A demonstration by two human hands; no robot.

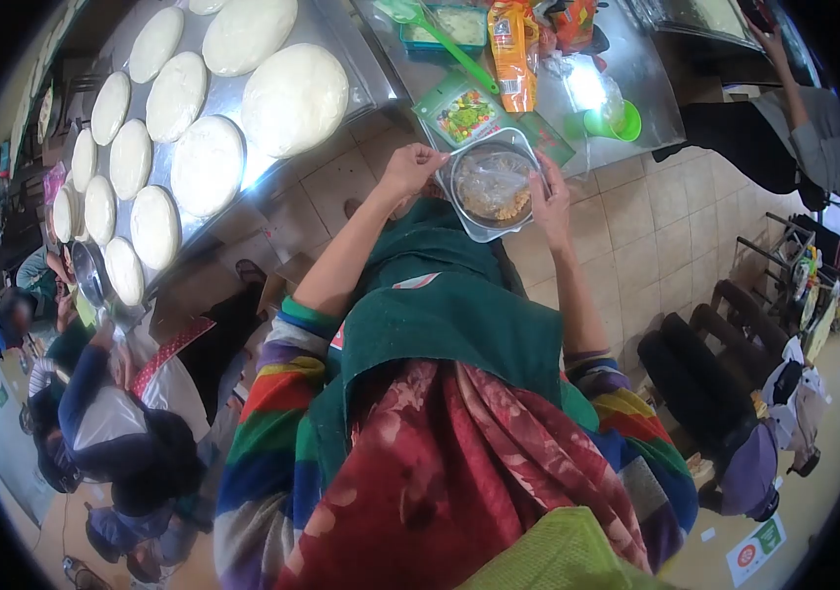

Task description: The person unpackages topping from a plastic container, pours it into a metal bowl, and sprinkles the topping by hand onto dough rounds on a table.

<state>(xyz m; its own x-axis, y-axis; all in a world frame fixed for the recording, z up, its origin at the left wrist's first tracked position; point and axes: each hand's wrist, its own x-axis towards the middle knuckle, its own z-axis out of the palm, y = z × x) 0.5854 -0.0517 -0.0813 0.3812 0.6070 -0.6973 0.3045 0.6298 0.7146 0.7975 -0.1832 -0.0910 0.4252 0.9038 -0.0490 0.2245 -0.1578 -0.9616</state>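
In front of my apron I hold a clear plastic container (484,229) with rounded corners. Inside it lies brown, crumbly food (509,209), partly under a crinkled clear plastic bag (487,175). My left hand (415,169) is closed, with thumb and finger pinching the container's left edge. Around its right side wraps my right hand (551,202), the thumb near the rim and the other fingers partly hidden. A green packet with a vegetable picture (464,110) lies on the table just beyond the container.
The metal table (651,93) ahead bears an orange packet (512,59), a green spatula (450,44), a teal tub (445,29) and a green cup (625,120). Large dough rounds (295,100) cover the left table. Co-workers (135,413) stand at left; another person (784,138) is at upper right.
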